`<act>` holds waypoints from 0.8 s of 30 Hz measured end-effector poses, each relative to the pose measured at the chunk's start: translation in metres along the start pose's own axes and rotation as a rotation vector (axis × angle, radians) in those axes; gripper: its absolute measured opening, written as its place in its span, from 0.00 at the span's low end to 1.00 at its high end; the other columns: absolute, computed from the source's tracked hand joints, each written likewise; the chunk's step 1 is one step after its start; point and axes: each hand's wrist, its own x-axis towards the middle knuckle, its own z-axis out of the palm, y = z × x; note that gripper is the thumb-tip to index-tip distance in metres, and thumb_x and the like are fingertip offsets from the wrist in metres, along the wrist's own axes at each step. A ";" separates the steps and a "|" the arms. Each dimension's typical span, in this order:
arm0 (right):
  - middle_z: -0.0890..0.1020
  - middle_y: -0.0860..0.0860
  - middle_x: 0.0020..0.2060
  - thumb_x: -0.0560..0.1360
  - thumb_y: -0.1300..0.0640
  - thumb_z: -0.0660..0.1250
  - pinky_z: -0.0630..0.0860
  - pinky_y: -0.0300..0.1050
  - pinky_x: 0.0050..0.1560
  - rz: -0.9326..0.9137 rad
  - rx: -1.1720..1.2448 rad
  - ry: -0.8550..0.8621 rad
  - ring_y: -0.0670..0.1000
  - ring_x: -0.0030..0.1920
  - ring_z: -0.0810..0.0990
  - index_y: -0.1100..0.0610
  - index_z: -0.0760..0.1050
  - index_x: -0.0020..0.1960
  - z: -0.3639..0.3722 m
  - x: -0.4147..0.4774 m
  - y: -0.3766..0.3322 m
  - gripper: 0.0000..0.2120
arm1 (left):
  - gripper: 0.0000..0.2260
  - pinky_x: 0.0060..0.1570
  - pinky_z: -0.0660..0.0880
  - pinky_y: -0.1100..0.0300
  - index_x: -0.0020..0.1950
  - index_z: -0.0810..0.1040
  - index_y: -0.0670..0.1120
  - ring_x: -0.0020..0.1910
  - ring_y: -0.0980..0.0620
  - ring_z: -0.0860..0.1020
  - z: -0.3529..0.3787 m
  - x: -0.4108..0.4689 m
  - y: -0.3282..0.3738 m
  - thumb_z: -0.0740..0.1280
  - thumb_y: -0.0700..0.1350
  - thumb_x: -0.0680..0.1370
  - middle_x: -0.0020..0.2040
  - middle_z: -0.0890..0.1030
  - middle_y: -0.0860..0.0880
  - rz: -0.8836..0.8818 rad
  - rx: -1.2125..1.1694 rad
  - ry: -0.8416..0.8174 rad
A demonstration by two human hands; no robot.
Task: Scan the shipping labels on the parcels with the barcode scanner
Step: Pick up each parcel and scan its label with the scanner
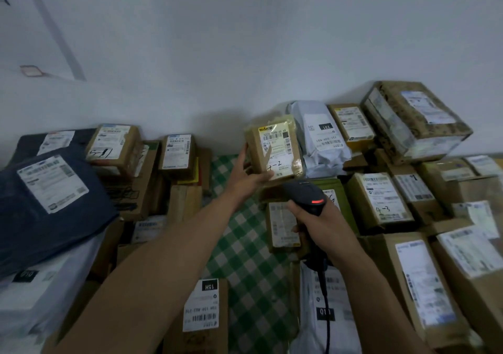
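Above the green checked cloth (245, 247): you hold a small parcel (273, 146) raised, clear of the piles.
Parcel: a tape-wrapped brown cardboard block, long axis near upright, tilted slightly; its white shipping label (276, 150) faces you, "4-2" handwritten near the bottom.
Left hand (245, 172): arm stretched forward, fingers curled around the parcel's left edge and lower corner, thumb up its side.
Barcode scanner (307, 197): black plastic, red light glowing on top, nose pointing up and away at the parcel just above it; cable trails down.
Right hand (319, 224): fingers wrapped tight around the scanner's grip.
Surroundings: cardboard boxes and poly mailers stacked on both sides.
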 end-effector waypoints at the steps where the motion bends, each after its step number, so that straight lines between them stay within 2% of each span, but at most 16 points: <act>1: 0.87 0.51 0.49 0.78 0.51 0.74 0.86 0.52 0.47 -0.009 0.010 0.006 0.51 0.41 0.87 0.47 0.78 0.64 -0.001 -0.003 0.000 0.15 | 0.50 0.69 0.73 0.42 0.82 0.54 0.63 0.71 0.47 0.73 0.000 -0.006 0.000 0.80 0.40 0.71 0.74 0.73 0.46 0.014 -0.027 0.005; 3: 0.87 0.50 0.48 0.78 0.50 0.74 0.86 0.55 0.50 -0.041 0.017 0.026 0.51 0.43 0.88 0.46 0.78 0.63 -0.002 -0.012 -0.003 0.15 | 0.49 0.69 0.74 0.42 0.82 0.55 0.65 0.70 0.47 0.74 -0.001 -0.026 -0.002 0.81 0.43 0.71 0.73 0.73 0.47 0.026 -0.085 0.015; 7: 0.87 0.49 0.46 0.78 0.51 0.75 0.83 0.47 0.43 -0.117 0.065 0.097 0.46 0.39 0.87 0.48 0.77 0.63 0.006 -0.037 -0.013 0.16 | 0.51 0.67 0.75 0.38 0.78 0.59 0.71 0.67 0.45 0.78 -0.015 -0.077 -0.016 0.84 0.49 0.64 0.72 0.76 0.45 0.013 -0.185 0.057; 9: 0.86 0.49 0.48 0.77 0.51 0.75 0.82 0.45 0.42 -0.134 0.089 0.109 0.46 0.39 0.87 0.48 0.76 0.65 0.015 -0.052 -0.019 0.18 | 0.54 0.67 0.75 0.38 0.78 0.60 0.71 0.66 0.46 0.80 -0.024 -0.109 -0.021 0.86 0.53 0.60 0.71 0.77 0.47 -0.005 -0.223 0.072; 12: 0.87 0.48 0.48 0.77 0.51 0.75 0.83 0.47 0.42 -0.159 0.108 0.069 0.49 0.41 0.87 0.48 0.76 0.66 0.030 -0.076 -0.024 0.19 | 0.55 0.67 0.76 0.41 0.79 0.61 0.67 0.65 0.49 0.80 -0.034 -0.160 -0.026 0.86 0.58 0.58 0.68 0.79 0.51 0.004 -0.161 0.114; 14: 0.87 0.47 0.49 0.78 0.53 0.74 0.81 0.44 0.41 -0.194 0.107 0.030 0.48 0.41 0.87 0.47 0.76 0.64 0.038 -0.092 -0.025 0.16 | 0.52 0.66 0.77 0.43 0.81 0.59 0.65 0.64 0.52 0.79 -0.038 -0.191 -0.031 0.85 0.54 0.63 0.66 0.79 0.55 0.015 -0.103 0.151; 16: 0.86 0.48 0.48 0.79 0.53 0.74 0.79 0.41 0.41 -0.223 0.094 0.002 0.46 0.42 0.86 0.46 0.78 0.62 0.046 -0.108 -0.024 0.14 | 0.51 0.65 0.78 0.46 0.81 0.56 0.68 0.63 0.56 0.79 -0.042 -0.216 -0.037 0.83 0.48 0.68 0.66 0.79 0.56 0.038 -0.070 0.160; 19: 0.86 0.50 0.45 0.78 0.51 0.74 0.80 0.47 0.44 -0.231 0.038 -0.029 0.49 0.42 0.86 0.48 0.78 0.63 0.056 -0.129 -0.020 0.15 | 0.50 0.64 0.79 0.47 0.80 0.53 0.71 0.62 0.59 0.79 -0.045 -0.244 -0.041 0.82 0.48 0.70 0.66 0.78 0.57 0.068 -0.050 0.171; 21: 0.86 0.50 0.45 0.78 0.51 0.74 0.80 0.46 0.44 -0.266 0.007 -0.031 0.48 0.42 0.86 0.46 0.77 0.62 0.060 -0.143 -0.019 0.14 | 0.47 0.63 0.79 0.46 0.79 0.55 0.73 0.62 0.58 0.79 -0.047 -0.259 -0.042 0.81 0.55 0.70 0.66 0.79 0.57 0.088 -0.064 0.218; 23: 0.85 0.49 0.47 0.78 0.52 0.74 0.79 0.40 0.41 -0.309 -0.024 -0.043 0.46 0.43 0.85 0.46 0.77 0.62 0.063 -0.157 -0.019 0.14 | 0.44 0.62 0.80 0.44 0.74 0.58 0.79 0.63 0.54 0.80 -0.050 -0.271 -0.043 0.80 0.68 0.64 0.67 0.80 0.56 0.107 -0.102 0.282; 24: 0.85 0.49 0.47 0.78 0.53 0.74 0.78 0.36 0.38 -0.319 -0.033 -0.060 0.44 0.41 0.85 0.46 0.77 0.62 0.064 -0.164 -0.021 0.14 | 0.43 0.62 0.80 0.43 0.72 0.59 0.80 0.64 0.53 0.80 -0.053 -0.276 -0.043 0.78 0.72 0.62 0.67 0.80 0.55 0.122 -0.108 0.303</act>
